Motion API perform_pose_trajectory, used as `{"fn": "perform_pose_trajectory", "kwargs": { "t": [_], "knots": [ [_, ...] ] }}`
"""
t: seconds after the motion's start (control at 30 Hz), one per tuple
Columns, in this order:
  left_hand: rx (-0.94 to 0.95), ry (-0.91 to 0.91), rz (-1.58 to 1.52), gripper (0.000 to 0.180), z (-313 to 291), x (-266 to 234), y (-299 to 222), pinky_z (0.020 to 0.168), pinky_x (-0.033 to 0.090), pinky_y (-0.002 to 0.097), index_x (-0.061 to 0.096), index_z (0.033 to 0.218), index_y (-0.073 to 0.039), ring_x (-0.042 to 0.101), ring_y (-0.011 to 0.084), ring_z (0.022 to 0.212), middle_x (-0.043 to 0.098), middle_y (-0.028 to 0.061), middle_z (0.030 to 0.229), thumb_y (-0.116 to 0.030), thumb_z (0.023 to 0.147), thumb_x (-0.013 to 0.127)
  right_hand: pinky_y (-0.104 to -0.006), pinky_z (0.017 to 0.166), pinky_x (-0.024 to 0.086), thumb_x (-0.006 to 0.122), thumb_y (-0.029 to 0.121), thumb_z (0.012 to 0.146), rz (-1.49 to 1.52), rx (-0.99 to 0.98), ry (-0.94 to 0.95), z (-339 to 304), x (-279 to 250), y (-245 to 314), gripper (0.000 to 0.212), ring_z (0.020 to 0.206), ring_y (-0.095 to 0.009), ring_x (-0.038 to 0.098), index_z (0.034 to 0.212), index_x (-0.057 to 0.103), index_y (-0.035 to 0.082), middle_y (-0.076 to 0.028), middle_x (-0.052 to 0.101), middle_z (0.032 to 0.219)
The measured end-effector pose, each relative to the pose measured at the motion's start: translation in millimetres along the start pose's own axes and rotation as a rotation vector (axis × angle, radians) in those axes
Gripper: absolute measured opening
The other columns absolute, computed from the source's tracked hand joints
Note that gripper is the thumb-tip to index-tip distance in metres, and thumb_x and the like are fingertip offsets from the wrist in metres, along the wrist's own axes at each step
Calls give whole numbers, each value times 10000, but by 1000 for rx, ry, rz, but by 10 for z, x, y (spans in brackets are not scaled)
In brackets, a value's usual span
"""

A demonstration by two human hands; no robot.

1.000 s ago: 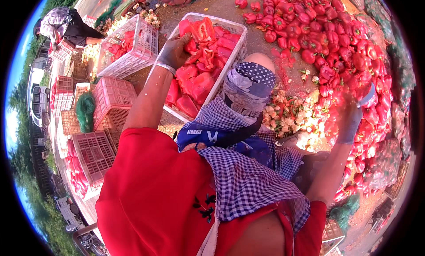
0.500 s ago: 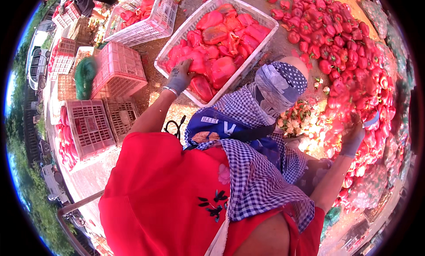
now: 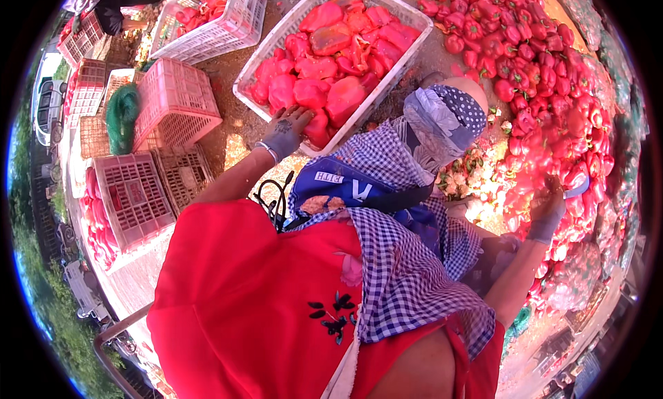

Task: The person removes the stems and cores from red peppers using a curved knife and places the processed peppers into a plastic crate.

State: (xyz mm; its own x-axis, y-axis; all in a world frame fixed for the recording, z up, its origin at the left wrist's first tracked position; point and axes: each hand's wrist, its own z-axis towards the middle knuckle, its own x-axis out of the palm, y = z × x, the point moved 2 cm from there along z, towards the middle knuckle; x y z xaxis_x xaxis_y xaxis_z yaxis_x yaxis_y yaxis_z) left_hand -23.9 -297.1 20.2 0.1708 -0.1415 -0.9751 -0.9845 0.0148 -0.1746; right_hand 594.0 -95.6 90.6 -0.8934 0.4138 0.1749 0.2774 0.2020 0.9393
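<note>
Left hand (image 3: 284, 130) drawn back | peppers (image 3: 318, 68) glossy red, lobed | fingers apart; right grip (image 3: 549, 207): can't tell

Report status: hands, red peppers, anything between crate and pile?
Left hand at white crate's near corner, by red peppers. Right hand at pepper pile, grip unclear. Polka-dot cloth between crate and pile.

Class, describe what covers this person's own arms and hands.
Red sleeves end above bare forearms. The left hand wears what looks like a greyish glove, with a dark marking on the back and a pale band at the wrist. The right hand seems similarly gloved, its details blurred.
</note>
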Motion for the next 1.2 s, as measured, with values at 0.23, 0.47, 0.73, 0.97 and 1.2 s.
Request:
{"fn": "perform_pose_trajectory", "kwargs": {
  "t": [0.23,0.47,0.73,0.97,1.2],
  "knots": [
    [-155,81,-293,573,88,119,-70,1050,399,455,517,1306,-37,446,421,1273,482,228,1357,-97,764,692,-239,505,398,569,271,941,-99,-57,19,-120,101,-11,281,539,-83,444,1008,634,6,-61,654,843],
    [-131,107,-53,473,148,-43,-102,950,441,491,612,1215,-119,534,364,1169,582,150,1226,-251,775,722,-248,537,444,554,275,943,-99,-24,-26,-220,76,18,302,579,-89,480,1070,622,10,-62,665,888],
    [-192,-263,56,690,651,-148,29,1088,282,543,460,1389,-154,365,336,1350,424,145,1431,-507,824,638,-252,551,454,504,281,960,-108,-10,13,-411,-179,112,317,587,-81,470,1140,588,33,-83,670,989],
    [-265,-325,109,711,703,337,-1,1107,248,542,386,1382,-39,328,404,1351,385,234,1429,-497,872,575,-321,398,444,648,114,853,-146,78,-261,-559,626,300,145,446,-150,480,900,572,0,-95,593,714],
    [-198,-329,82,604,887,669,-877,1064,343,521,482,1299,-34,452,392,1278,512,245,1330,-469,888,564,-327,356,382,678,141,850,-95,88,-368,-789,655,514,190,405,-168,478,810,543,13,-74,533,613]
  ]
}}
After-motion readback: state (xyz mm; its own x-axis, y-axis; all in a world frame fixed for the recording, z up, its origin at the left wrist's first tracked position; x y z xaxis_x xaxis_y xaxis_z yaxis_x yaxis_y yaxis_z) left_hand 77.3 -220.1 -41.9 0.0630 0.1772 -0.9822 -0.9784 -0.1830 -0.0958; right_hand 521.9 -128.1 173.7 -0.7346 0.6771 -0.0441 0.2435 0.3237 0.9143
